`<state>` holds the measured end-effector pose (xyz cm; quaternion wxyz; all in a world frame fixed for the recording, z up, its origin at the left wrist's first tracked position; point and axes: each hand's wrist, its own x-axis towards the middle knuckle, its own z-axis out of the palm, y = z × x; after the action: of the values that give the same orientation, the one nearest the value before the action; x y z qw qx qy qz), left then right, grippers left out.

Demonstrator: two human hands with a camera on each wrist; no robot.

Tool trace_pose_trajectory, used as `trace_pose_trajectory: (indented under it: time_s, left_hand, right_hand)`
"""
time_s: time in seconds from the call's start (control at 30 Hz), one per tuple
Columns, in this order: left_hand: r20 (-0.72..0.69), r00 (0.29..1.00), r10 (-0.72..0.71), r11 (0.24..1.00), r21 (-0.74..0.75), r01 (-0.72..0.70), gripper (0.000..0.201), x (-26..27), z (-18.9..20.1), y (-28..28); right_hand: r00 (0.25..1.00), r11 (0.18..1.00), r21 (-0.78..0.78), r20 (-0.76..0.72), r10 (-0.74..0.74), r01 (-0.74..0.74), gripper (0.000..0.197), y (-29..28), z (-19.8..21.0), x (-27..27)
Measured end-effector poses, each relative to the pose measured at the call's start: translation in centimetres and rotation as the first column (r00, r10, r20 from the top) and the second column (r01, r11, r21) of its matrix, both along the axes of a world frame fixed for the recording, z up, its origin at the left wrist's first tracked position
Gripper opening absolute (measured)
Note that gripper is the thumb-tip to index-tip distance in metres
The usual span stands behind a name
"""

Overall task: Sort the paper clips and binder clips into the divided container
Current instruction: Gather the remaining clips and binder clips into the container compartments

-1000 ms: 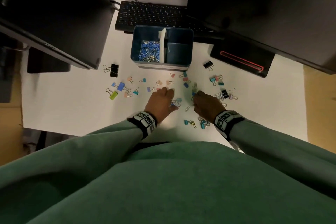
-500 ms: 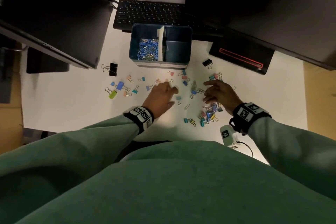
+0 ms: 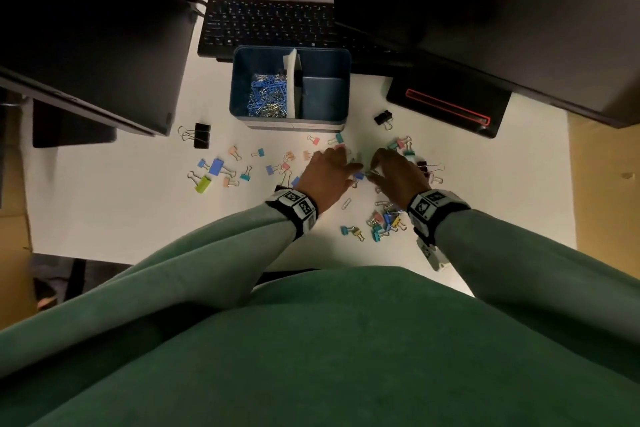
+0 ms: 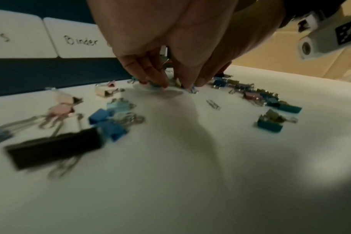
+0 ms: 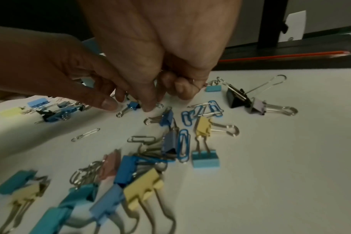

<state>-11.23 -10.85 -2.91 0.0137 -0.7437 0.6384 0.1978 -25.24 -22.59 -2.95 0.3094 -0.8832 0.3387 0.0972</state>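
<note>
The blue divided container [image 3: 341, 55] stands ahead of my hands; its left half holds blue and silver paper clips [image 3: 268, 97], and the right half looks bare. Coloured binder clips and paper clips lie scattered on the white table [image 3: 121, 211]. My left hand [image 3: 346, 166] has finger and thumb tips down on the table beside a small blue binder clip [image 5: 133, 105]; whether it pinches anything is unclear. Close on its right, my right hand [image 5: 150, 109] holds silver paper clips [image 5: 196, 85] in its curled fingers, thumb tip touching the table.
A keyboard [image 3: 270, 28] lies behind the container, with dark monitors at left and right. A black device with a red stripe [image 3: 446, 104] sits at the right. A large black binder clip [image 3: 201, 135] lies far left. A dense clip cluster [image 3: 384, 222] lies by my right wrist.
My right hand swung out to the right clips, then came back left to meet the left hand. My left hand moved forward and slightly right.
</note>
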Motion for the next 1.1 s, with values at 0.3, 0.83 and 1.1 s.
trace_pose_trajectory:
  time_s: [0.3, 0.83, 1.1]
  left_hand:
    - [-0.026, 0.993, 0.119, 0.978, -0.17, -0.122, 0.024, 2.9, 0.0, 2.5]
    - [-0.052, 0.934, 0.353, 0.929, -0.101, -0.356, 0.024, 3.7, -0.1, 2.7]
    - [-0.036, 0.961, 0.274, 0.96, -0.055, -0.275, 0.036, 1.0, -0.8, 0.5]
  right_hand:
    - [0.993, 0.996, 0.044, -0.082, 0.085, -0.082, 0.015, -0.1, -0.3, -0.2]
    - [0.868, 0.537, 0.795, 0.026, -0.496, 0.283, 0.015, 0.1, 1.5, 1.3]
    - [0.957, 0.91, 0.31, 0.002, -0.291, 0.277, 0.015, 0.4, 0.3, 2.2]
